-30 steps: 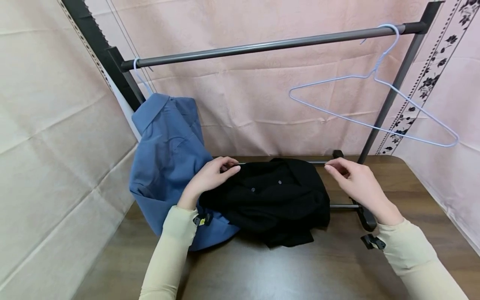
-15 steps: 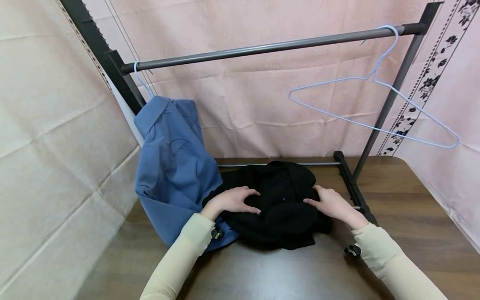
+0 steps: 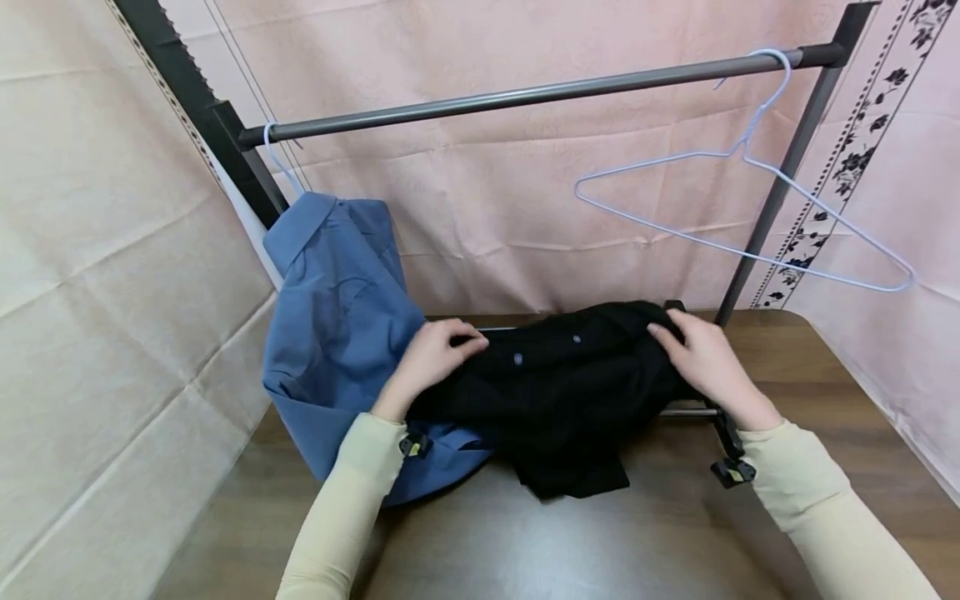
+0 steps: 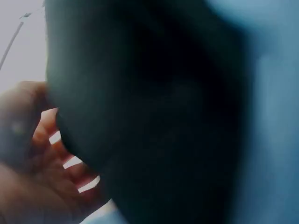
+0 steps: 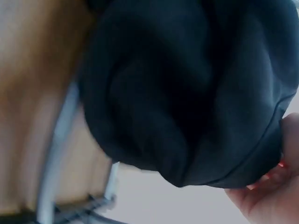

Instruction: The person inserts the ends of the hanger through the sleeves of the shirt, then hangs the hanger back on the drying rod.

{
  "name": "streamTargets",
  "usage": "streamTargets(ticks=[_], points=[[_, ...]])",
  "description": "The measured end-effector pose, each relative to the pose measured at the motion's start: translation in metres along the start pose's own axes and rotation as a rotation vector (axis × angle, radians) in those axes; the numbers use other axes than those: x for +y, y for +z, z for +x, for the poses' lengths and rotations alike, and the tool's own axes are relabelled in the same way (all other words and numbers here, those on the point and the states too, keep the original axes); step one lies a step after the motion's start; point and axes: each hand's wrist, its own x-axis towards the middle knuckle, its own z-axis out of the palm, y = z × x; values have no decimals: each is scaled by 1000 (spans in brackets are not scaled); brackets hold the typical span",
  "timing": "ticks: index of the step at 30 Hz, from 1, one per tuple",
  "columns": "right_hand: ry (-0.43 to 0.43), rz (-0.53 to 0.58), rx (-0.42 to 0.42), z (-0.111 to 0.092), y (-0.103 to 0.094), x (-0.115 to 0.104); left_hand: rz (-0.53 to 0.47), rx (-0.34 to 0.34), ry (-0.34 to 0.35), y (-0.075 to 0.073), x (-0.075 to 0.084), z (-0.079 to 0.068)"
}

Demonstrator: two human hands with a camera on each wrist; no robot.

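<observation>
Your left hand [image 3: 433, 360] and right hand [image 3: 703, 357], set apart, are pinching the upper edge of a black garment [image 3: 562, 396] — creased cloth with small round buttons [image 3: 518, 359] — that is stretching between them. Beside your left, a matte blue shirt [image 3: 337, 312] is draping; above your right, a thin triangular hanger [image 3: 745, 148] is dangling.

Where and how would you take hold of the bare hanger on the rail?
Probably at the neck of the hanger, below its curve over the rail, pinched from the front. Its two sloping shoulders meet there, so that grip should lift it fairly level, and the frame hangs clear below. The right hand is nearer but now holds the black garment.
</observation>
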Motion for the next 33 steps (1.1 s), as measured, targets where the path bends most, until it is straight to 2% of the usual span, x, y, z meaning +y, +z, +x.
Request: streamTargets(ticks=[5, 8, 11, 16, 20, 22, 24, 27, 30, 32, 33], points=[[60, 16, 155, 15, -35, -2, -30, 285, -41, -43, -3, 1], [85, 5, 267, 23, -56, -1, -40, 433, -58, -64, -2, 0], [79, -14, 374, 31, -73, -3, -40, 548, -63, -78, 1, 1], [57, 29, 558, 44, -92, -12, -56, 729, -79, -95, 4, -1], [56, 53, 631, 47, -103, -19, -90, 816, -105, -103, 5, -8], [74, 51, 615, 43, -104, -22, -77, 819, -119, -104, 6, -13], [87, 50, 581, 34, -100, -23, -47, 791, -144, -104, 5, -19], [93, 30, 517, 14, -91, -18, 14, 680, -201, -102, 3, -30], [80, -11, 404, -12, -82, -5, 104, 464, -267, -100, -1, -40], [74, -49, 267, -30, -77, 4, 182, 271, -300, -98, -6, -45], [79, -80, 164, -37, -74, 7, 217, 167, -313, -96, -8, -47]])
